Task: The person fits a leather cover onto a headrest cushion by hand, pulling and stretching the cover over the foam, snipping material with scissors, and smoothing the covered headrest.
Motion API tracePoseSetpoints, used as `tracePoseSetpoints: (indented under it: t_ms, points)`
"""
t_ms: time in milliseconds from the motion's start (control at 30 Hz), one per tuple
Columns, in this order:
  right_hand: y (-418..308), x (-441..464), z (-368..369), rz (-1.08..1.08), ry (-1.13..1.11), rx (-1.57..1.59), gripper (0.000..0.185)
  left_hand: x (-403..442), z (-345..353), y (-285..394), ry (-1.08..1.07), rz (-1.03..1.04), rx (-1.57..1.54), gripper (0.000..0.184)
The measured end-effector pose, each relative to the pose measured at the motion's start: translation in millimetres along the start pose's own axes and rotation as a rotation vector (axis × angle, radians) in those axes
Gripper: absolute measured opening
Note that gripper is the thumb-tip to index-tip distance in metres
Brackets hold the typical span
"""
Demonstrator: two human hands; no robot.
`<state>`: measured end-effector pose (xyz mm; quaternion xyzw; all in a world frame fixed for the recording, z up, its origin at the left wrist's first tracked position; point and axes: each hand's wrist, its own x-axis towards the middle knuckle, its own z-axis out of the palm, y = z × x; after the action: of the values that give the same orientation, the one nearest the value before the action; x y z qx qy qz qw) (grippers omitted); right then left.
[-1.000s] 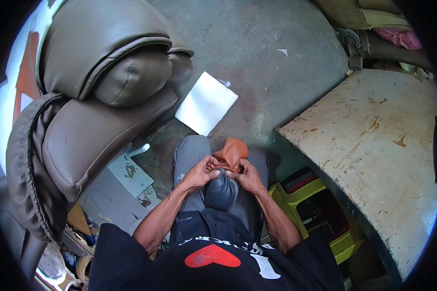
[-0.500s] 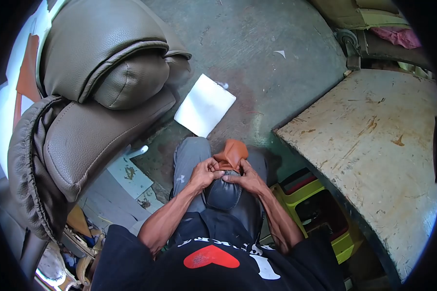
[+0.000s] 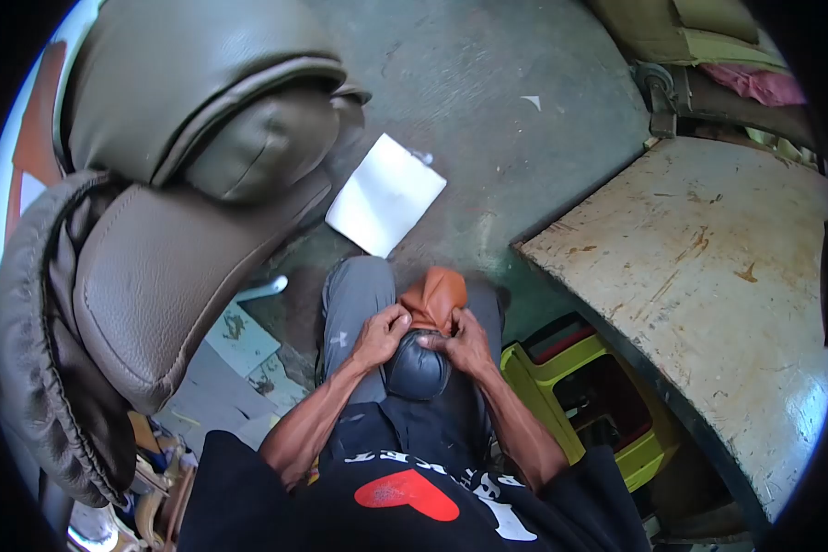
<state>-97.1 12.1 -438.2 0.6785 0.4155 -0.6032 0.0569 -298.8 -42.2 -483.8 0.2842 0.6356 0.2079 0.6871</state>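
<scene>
Between my knees sits a rounded black padded piece (image 3: pixel 418 370), smooth like leather. An orange-brown leather cover (image 3: pixel 437 296) lies over its far end, bunched and folded. My left hand (image 3: pixel 383 336) is closed at the left side of the cover's edge, thumb and fingers pinching it. My right hand (image 3: pixel 462 342) grips the right side of the same edge, its thumb resting on top of the black piece. The fingers beneath the cover are partly hidden.
Large brown leather cushions (image 3: pixel 166 276) fill the left side. A white square sheet (image 3: pixel 386 195) lies on the floor ahead. To the right stand a worn tabletop (image 3: pixel 690 267) and a yellow-green plastic stool (image 3: pixel 561 368). Scraps (image 3: pixel 239 340) lie at lower left.
The orange-brown cover's edge sits more spread over the black piece. My left hand has shifted slightly left, widening the gap between my hands. The brown cushions appear larger at left.
</scene>
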Motion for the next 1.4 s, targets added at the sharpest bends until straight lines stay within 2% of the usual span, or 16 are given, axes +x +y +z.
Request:
tracePoseSetpoints:
  t_ms: [67,133,233,400,467,500,567,600,633,733,833,967,1167,1300,1367,1400]
  points:
    - [-0.3,-4.8,2.0,0.001,0.007,-0.020,0.059,-17.5,1.8,12.4,0.022,-0.003,0.006,0.018]
    - [-6.5,0.8,1.1,-0.012,0.041,-0.070,0.060,-21.3,8.4,16.2,0.197,0.077,0.045,0.016]
    - [-6.1,0.3,1.4,-0.035,0.042,-0.077,0.060,-20.8,19.6,26.0,0.311,0.098,0.058,0.015]
    - [-12.5,-0.2,-3.2,-0.004,0.002,-0.067,0.060,-2.4,9.4,41.9,0.224,-0.055,0.182,0.014]
    - [-12.3,-2.9,-3.9,0.011,-0.008,-0.063,0.059,12.9,8.3,22.9,-0.021,-0.238,-0.110,0.019]
    - [-11.5,-2.1,-3.6,-0.003,-0.005,-0.040,0.059,17.5,7.4,27.0,-0.024,-0.237,-0.108,0.019]
    - [-9.3,-2.9,-2.7,-0.014,-0.003,-0.014,0.059,22.0,6.7,34.1,-0.152,-0.280,-0.533,0.023]
    - [-9.4,-3.1,-2.8,-0.017,0.014,0.004,0.059,19.4,3.2,30.1,-0.216,-0.225,-0.305,0.027]
    - [-10.2,-2.2,-1.0,-0.020,0.031,0.028,0.059,19.3,-1.0,26.4,-0.221,-0.226,-0.294,0.027]
    - [-18.4,-4.0,-8.9,0.038,0.005,-0.050,0.060,-0.8,-7.3,24.9,0.079,0.007,-0.071,0.022]
    - [-19.3,-3.9,-9.0,0.013,0.011,-0.049,0.060,-13.6,-14.3,31.6,0.086,0.090,0.062,0.018]
    - [-14.5,-3.8,-10.0,-0.003,0.009,-0.044,0.061,-11.3,-15.4,41.1,0.053,-0.013,0.126,0.022]
    - [-17.9,-2.6,-14.6,0.040,-0.045,-0.041,0.063,9.3,-17.5,50.1,-0.056,-0.026,0.276,0.024]
    - [-12.5,-1.1,-13.9,-0.030,-0.015,-0.009,0.061,12.8,-1.8,51.1,0.003,-0.002,0.342,0.022]
    - [-19.2,-3.2,-16.2,0.013,-0.043,-0.018,0.060,11.7,0.9,57.3,-0.039,-0.209,0.237,0.023]
    - [-17.6,-2.3,-16.4,0.018,-0.047,-0.016,0.060,12.3,7.3,54.0,-0.041,-0.215,0.237,0.023]
